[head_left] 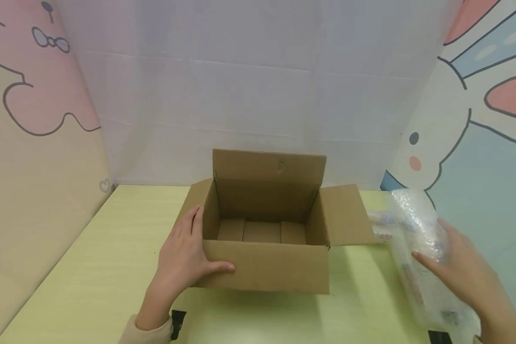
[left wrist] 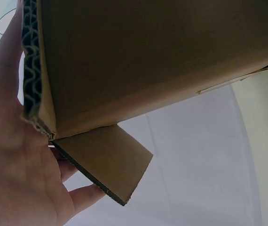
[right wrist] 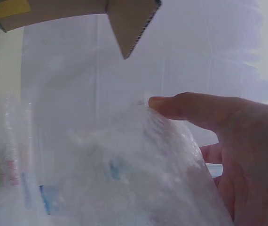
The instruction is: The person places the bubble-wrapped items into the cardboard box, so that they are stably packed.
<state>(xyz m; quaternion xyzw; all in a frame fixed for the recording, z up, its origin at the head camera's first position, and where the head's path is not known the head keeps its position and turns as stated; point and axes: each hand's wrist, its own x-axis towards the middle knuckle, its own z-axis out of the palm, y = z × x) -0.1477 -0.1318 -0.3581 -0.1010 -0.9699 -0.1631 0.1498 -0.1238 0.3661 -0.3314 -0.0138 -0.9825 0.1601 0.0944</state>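
An open cardboard box [head_left: 266, 265] stands in the middle of the table, its flaps folded outward and nothing visible inside. My left hand [head_left: 181, 255] rests at its front left corner. The thumb is spread over the front flap, and the straight fingers lie over the left flap [left wrist: 108, 160]. At the right, my right hand [head_left: 466, 267] grips a clear bubble-wrapped package [head_left: 419, 224], thumb on the near side and fingers behind it. In the right wrist view the crinkled wrap [right wrist: 138, 165] hides most of its contents; a small blue patch shows through.
More clear plastic packages [head_left: 382, 227] lie on the table beyond the right flap [head_left: 346, 215], and others [head_left: 425, 291] below the right hand. A white cloth [head_left: 258, 95] hangs behind the table. Printed panels [head_left: 486, 200] stand at both sides.
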